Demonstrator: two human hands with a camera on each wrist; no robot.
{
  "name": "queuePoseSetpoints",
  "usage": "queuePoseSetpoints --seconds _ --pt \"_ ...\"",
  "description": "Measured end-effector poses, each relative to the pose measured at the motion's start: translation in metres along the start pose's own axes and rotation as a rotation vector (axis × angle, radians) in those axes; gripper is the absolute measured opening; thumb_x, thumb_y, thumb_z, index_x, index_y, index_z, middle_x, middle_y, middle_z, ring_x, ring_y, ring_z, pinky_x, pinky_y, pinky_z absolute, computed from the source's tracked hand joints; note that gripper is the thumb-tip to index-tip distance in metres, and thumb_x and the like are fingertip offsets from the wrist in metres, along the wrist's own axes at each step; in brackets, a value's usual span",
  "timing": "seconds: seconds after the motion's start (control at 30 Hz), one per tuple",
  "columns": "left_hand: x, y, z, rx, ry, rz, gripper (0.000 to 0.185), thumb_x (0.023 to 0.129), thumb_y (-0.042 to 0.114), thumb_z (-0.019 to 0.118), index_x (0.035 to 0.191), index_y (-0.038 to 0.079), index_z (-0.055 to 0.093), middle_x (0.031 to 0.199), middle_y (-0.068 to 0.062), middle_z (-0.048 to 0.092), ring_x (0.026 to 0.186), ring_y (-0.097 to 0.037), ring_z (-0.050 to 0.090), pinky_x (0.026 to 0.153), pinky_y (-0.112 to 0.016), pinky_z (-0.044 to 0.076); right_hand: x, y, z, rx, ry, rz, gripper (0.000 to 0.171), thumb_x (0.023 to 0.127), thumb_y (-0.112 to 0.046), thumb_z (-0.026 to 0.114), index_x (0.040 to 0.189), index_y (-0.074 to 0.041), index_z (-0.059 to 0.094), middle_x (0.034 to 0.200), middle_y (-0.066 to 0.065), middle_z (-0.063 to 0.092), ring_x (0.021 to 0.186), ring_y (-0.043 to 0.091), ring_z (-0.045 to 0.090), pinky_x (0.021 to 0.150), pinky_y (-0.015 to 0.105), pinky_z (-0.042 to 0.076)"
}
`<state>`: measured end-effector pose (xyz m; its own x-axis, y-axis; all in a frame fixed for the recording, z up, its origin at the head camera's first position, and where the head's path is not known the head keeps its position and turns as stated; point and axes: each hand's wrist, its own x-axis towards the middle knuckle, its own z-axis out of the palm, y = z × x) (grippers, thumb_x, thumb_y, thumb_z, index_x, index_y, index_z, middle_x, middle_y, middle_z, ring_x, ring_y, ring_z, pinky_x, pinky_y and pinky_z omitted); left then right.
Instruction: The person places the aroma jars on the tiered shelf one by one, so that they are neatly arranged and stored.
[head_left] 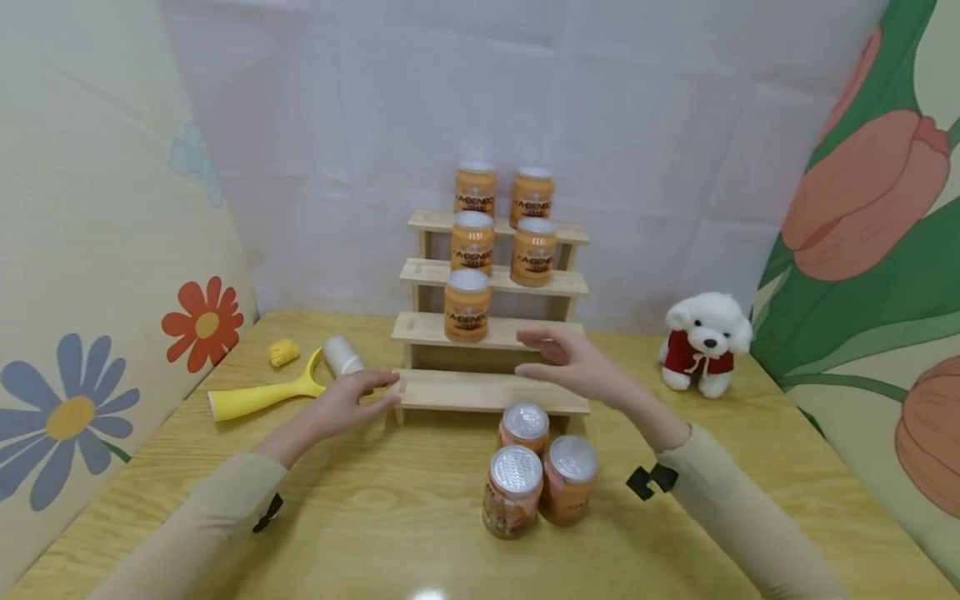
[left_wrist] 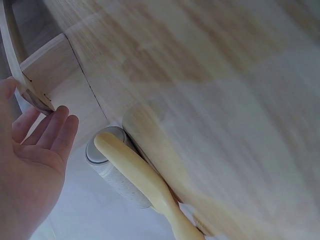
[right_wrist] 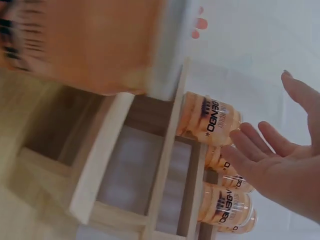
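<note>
Hands empty, fingers relaxed: right hand (head_left: 577, 367) hovered just right of the lone can (head_left: 467, 305) on the rack (head_left: 487, 390); left hand (head_left: 351, 400) seemingly touched its bottom step.

Lighting: bright, even, soft; faint shadows beside the cans (head_left: 536, 475). Glare: small white spot on the bench (head_left: 429, 593) at the near edge. Head view: sharp centre, walls bowed at the edges. Left wrist view: bench streaked by motion blur. Right wrist view: nearest can (right_wrist: 75, 45) heavily blurred; shelf (right_wrist: 165, 165) soft.
</note>
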<state>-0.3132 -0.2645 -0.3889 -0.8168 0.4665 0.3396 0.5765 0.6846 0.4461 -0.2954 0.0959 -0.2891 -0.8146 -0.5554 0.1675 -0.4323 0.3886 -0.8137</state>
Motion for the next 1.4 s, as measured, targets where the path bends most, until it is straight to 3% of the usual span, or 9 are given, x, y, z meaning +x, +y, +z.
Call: queuePoseSetpoints --seconds 0.23,0.47,0.6,0.7,0.9,1.2,1.4 --pt "0.002 0.003 -0.006 0.001 0.009 -0.005 0.044 0.093 0.023 0.060 0.127 -0.005 0.055 0.128 -0.023 0.056 0.114 -0.040 0.056 0.094 -0.050 0.050 -0.029 0.018 0.003 -0.013 0.011 -0.105 0.052 0.089 -0.021 0.066 0.134 -0.002 0.047 0.138 0.016 0.049 0.129 0.030 0.046 0.112 0.042 0.035" --pt "0.004 0.007 -0.010 0.010 0.001 -0.022 0.045 0.093 0.024 0.059 0.128 -0.005 0.054 0.129 -0.024 0.055 0.115 -0.040 0.055 0.095 -0.050 0.049 -0.053 0.036 0.002 0.004 -0.037 -0.050 0.054 0.089 -0.022 0.065 0.136 -0.005 0.045 0.138 0.016 0.049 0.126 0.032 0.049 0.107 0.047 0.040" --pt "0.003 0.006 -0.010 0.012 -0.004 -0.027 0.046 0.094 0.025 0.059 0.128 -0.004 0.054 0.129 -0.023 0.055 0.116 -0.039 0.055 0.096 -0.050 0.049 -0.065 0.048 0.002 0.016 -0.115 -0.049 0.054 0.090 -0.019 0.064 0.138 -0.002 0.043 0.134 0.017 0.052 0.122 0.035 0.051 0.101 0.036 0.047" --pt "0.003 0.005 -0.010 0.011 -0.011 -0.028 0.046 0.094 0.026 0.059 0.128 -0.004 0.054 0.130 -0.023 0.055 0.116 -0.039 0.054 0.096 -0.050 0.049 -0.073 0.054 0.003 -0.009 -0.161 -0.045 0.052 0.090 -0.020 0.065 0.136 -0.005 0.046 0.131 0.013 0.056 0.119 0.028 0.055 0.096 0.026 0.049" --pt "0.003 0.003 -0.008 0.016 -0.021 -0.031 0.047 0.094 0.027 0.058 0.129 -0.003 0.053 0.130 -0.023 0.054 0.117 -0.039 0.054 0.096 -0.050 0.049 -0.081 0.061 0.004 -0.045 -0.216 -0.048 0.050 0.086 -0.021 0.069 0.132 -0.011 0.052 0.133 0.009 0.055 0.117 0.016 0.054 0.096 0.027 0.048" --pt "0.001 0.004 -0.003 0.003 -0.025 -0.036 0.046 0.094 0.026 0.059 0.129 -0.003 0.054 0.130 -0.022 0.055 0.116 -0.038 0.055 0.096 -0.050 0.049 -0.084 0.062 0.003 -0.129 -0.193 -0.012 0.046 0.086 -0.026 0.069 0.129 -0.017 0.056 0.126 0.006 0.056 0.112 0.021 0.052 0.092 0.038 0.047" --pt "-0.001 0.004 -0.001 0.006 -0.023 -0.039 0.046 0.094 0.027 0.059 0.129 -0.003 0.054 0.129 -0.022 0.055 0.116 -0.038 0.055 0.095 -0.049 0.050 -0.086 0.065 0.002 -0.215 -0.113 -0.041 0.034 0.086 -0.026 0.069 0.116 -0.011 0.061 0.113 0.005 0.057 0.102 0.016 0.053 0.085 0.031 0.050"
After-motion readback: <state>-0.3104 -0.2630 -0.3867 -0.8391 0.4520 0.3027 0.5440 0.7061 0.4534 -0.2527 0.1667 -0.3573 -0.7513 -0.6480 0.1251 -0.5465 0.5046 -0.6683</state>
